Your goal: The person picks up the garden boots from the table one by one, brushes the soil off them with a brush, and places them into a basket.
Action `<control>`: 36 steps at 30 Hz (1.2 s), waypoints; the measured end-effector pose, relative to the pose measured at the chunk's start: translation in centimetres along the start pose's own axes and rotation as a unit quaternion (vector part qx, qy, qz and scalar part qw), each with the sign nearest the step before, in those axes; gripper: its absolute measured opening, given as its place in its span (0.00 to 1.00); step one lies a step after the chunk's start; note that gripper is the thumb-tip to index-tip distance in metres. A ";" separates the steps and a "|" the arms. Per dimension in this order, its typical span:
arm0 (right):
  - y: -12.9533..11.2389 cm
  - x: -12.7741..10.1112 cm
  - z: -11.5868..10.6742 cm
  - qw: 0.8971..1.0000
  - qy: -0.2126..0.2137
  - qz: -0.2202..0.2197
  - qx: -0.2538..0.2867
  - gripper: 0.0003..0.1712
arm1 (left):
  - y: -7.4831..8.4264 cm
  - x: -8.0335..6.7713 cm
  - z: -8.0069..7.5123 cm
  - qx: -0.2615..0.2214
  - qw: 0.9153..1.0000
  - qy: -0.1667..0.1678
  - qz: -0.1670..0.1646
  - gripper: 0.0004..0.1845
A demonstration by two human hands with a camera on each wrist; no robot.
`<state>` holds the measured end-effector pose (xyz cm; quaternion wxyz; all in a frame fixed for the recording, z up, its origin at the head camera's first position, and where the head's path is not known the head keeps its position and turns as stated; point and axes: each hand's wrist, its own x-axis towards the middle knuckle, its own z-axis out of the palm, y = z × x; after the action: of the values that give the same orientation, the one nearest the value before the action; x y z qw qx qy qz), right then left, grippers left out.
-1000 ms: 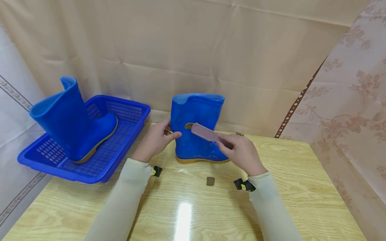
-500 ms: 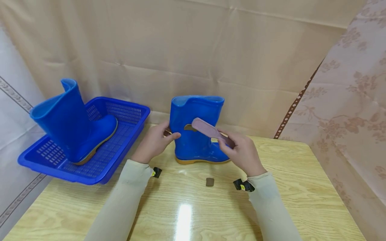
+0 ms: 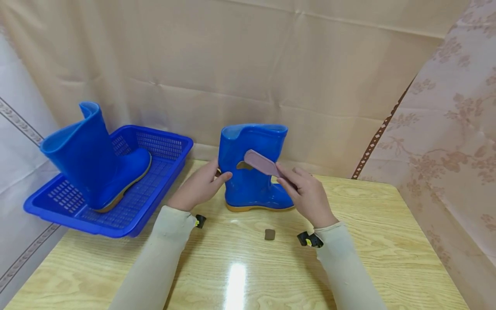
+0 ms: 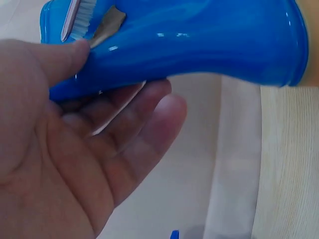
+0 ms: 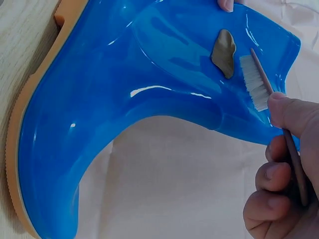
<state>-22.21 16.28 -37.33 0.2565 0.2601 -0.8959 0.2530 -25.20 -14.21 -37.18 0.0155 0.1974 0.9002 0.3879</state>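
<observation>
A blue rubber boot stands upright on the wooden table, with a brownish smear on its shaft. My left hand grips the shaft from the left, thumb on the front and fingers behind it. My right hand holds a pink brush by its handle, and the brush head lies against the shaft just right of the smear. The right wrist view shows the white bristles touching the boot beside the smear. In the left wrist view my thumb presses on the boot.
A blue plastic basket overhangs the table's left edge, with a second blue boot standing in it. A small brown square lies on the table between my wrists. Curtains close in the back and right sides.
My right hand has lifted slightly and moved the brush a little up and left along the shaft. The left hand and the boot have stayed in place.
</observation>
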 end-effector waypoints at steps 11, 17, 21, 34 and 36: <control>0.1 0.0 0.5 1.000 -0.004 0.006 0.004 0.25 | -0.3 -0.4 -0.4 -0.039 0.998 -0.034 0.037 0.30; 0.1 -0.1 0.5 0.998 -0.048 0.027 0.012 0.25 | -0.2 -0.2 -0.4 -0.020 0.999 -0.025 0.030 0.30; 0.0 -0.1 0.3 0.998 -0.058 0.030 0.014 0.24 | -0.1 -0.2 -0.4 -0.006 1.000 -0.009 0.013 0.27; 0.1 0.0 -0.3 0.995 -0.095 0.037 0.019 0.20 | 0.3 0.1 -0.5 -0.007 0.999 0.049 -0.022 0.22; 0.1 0.0 -0.2 0.995 -0.097 0.029 0.015 0.20 | 0.3 0.0 -0.5 -0.014 0.998 0.052 -0.019 0.23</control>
<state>-22.18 16.50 -37.22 0.1575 0.2608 -0.9198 0.2473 -25.18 -14.34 -36.62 -0.0208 0.1594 0.8980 0.4096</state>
